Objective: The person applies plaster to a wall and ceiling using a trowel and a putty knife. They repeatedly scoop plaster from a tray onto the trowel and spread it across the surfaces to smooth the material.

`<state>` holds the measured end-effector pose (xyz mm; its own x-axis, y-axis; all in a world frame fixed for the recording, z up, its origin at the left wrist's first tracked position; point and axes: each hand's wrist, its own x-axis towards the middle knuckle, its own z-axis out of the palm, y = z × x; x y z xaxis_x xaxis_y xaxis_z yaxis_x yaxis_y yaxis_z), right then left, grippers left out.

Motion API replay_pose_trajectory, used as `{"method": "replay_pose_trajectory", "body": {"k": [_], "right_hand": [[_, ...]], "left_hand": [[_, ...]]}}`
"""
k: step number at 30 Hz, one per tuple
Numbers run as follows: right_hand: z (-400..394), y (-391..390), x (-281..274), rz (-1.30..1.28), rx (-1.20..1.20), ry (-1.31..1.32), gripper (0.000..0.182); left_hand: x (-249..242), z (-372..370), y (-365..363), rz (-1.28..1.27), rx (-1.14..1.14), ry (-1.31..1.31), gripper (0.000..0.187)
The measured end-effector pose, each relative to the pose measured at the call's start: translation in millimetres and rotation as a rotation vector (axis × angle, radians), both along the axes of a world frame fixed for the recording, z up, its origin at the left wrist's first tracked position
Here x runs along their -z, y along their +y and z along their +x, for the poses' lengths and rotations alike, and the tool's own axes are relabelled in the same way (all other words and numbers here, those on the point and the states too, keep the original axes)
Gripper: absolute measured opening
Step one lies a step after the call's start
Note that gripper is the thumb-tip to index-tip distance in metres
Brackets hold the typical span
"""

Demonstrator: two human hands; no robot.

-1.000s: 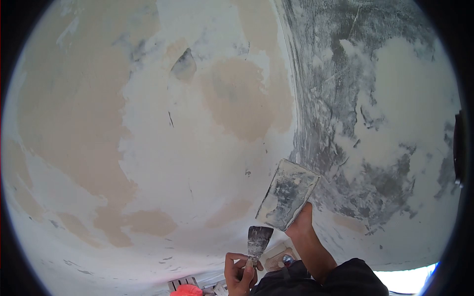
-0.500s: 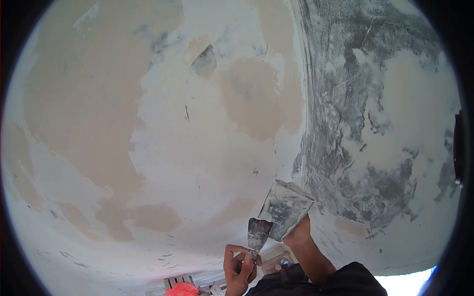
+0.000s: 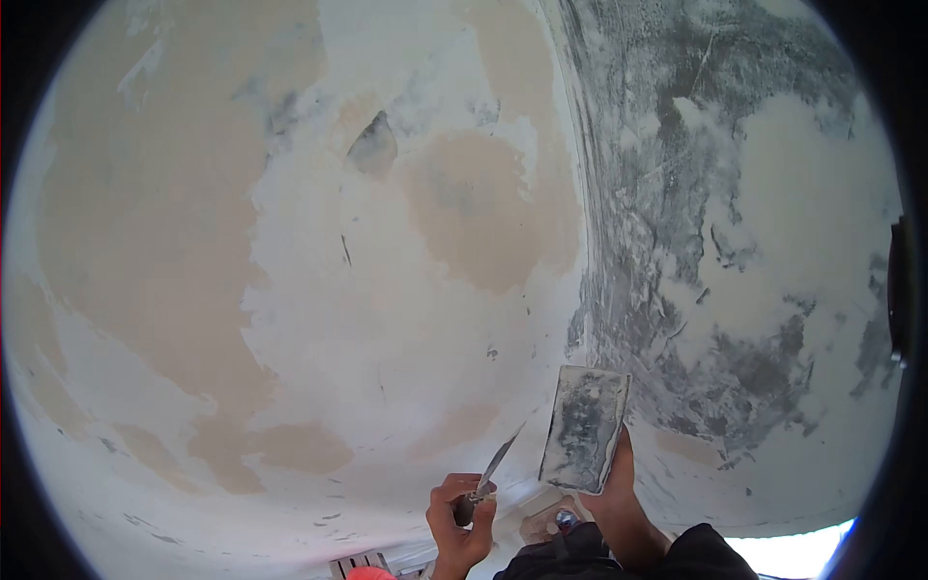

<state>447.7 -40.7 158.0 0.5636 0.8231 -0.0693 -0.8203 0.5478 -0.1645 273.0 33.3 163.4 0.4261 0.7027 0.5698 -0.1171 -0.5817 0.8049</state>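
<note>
Left hand clenched round the handle of a putty knife, blade seen edge-on and tilted up to the right. Right hand, mostly hidden, gripped a plaster-smeared hawk board raised near the patched wall; fingers not made out

Bright, even daylight; strong fisheye warping (black vignette at the edges).

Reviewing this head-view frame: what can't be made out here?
- Small putty knife: turned edge-on, so its blade face is unreadable.
- Its handle: wrapped by the left hand.
- Right hand: mostly behind the wide blade, so the grip is hidden.
- Items at the bottom edge: cut off and too small to identify.
- Dark object at the right edge: cropped by the lens rim.
</note>
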Motion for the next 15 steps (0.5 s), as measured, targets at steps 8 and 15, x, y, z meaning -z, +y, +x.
{"method": "replay_pose_trajectory", "body": {"k": [8, 15], "right_hand": [[-2.9, 8.5, 7.0, -0.038, 0.056, -0.186, 0.042], [-3.1, 12.2, 5.6, 0.005, 0.097, -0.246, 0.043]], "left_hand": [[29.0, 12.5, 16.8, 0.296, -0.030, 0.177, 0.031], [32.0, 12.5, 26.8, 0.383, -0.065, 0.167, 0.032]]}}
